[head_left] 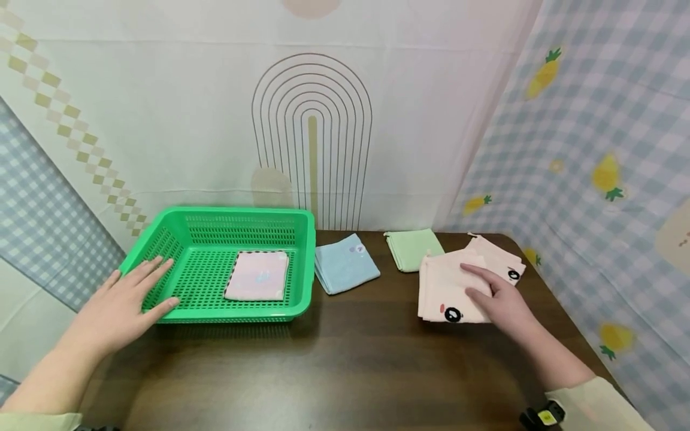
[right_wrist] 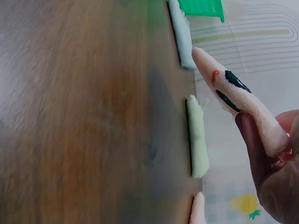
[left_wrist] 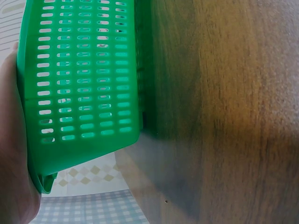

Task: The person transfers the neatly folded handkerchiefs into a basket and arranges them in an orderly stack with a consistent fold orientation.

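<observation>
My right hand (head_left: 498, 299) pinches a folded pale pink towel (head_left: 447, 287) by its right side, thumb on one face and fingers on the other. In the right wrist view the towel (right_wrist: 247, 93) is raised off the table, its dark embroidered eye and red mark showing. A second pale pink towel (head_left: 507, 254) lies partly hidden behind it. My left hand (head_left: 121, 305) rests with spread fingers on the left rim of a green plastic basket (head_left: 307, 269). Inside the basket lies a folded pink towel with a dark checked edge (head_left: 257, 275).
Right of the basket, a folded light blue towel (head_left: 347, 263) lies on the dark wood table (head_left: 323, 371). Farther right is a folded light green towel (head_left: 415, 245) near the back edge. Patterned cloth hangings (head_left: 431, 120) close off the back and sides.
</observation>
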`<state>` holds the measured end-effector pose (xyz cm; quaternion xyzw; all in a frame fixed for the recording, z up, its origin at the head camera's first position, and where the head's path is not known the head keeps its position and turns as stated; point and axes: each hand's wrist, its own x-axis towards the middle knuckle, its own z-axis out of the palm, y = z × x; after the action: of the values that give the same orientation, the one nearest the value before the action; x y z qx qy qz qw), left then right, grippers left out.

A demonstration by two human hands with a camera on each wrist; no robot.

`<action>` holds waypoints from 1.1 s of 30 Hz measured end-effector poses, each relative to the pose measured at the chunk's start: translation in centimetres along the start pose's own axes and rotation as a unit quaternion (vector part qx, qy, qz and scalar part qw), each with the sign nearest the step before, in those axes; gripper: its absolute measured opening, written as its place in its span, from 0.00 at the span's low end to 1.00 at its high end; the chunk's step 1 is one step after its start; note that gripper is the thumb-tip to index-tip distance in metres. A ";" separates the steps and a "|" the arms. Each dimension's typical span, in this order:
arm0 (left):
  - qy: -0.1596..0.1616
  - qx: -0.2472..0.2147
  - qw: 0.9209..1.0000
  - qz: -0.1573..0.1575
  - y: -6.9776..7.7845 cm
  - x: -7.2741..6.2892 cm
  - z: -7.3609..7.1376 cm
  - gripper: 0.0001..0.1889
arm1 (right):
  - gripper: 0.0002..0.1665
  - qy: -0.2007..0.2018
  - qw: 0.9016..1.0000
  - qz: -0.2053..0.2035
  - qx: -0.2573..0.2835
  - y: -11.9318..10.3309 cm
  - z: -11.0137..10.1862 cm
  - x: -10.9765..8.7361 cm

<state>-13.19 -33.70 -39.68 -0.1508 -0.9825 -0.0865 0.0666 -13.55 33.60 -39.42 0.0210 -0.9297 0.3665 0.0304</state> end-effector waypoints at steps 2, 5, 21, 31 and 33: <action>0.000 0.000 1.000 -0.001 0.1 -0.1 0.1 0.44 | 0.29 0.003 1.000 -0.007 0.004 -0.4 0.2 0.0; 0.003 -0.001 1.000 -0.001 0.1 -0.1 0.1 0.44 | 0.29 0.003 1.000 -0.015 0.011 -1.1 0.6 0.1; 0.006 0.002 1.000 0.000 0.2 -0.1 -0.1 0.44 | 0.29 -0.011 0.997 -0.038 0.069 -5.4 3.3 2.1; 0.008 0.002 1.000 0.006 0.2 -0.1 0.0 0.44 | 0.28 -0.011 0.995 -0.048 0.090 -8.7 5.1 3.3; 0.008 0.001 1.000 0.005 0.2 -0.2 -0.1 0.44 | 0.28 -0.012 0.994 -0.054 0.096 -9.3 5.5 3.6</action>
<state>-12.96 -33.52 -39.62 -0.1554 -0.9812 -0.0861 0.0748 -16.77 23.00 -36.85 0.0780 -0.8882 0.4512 0.0369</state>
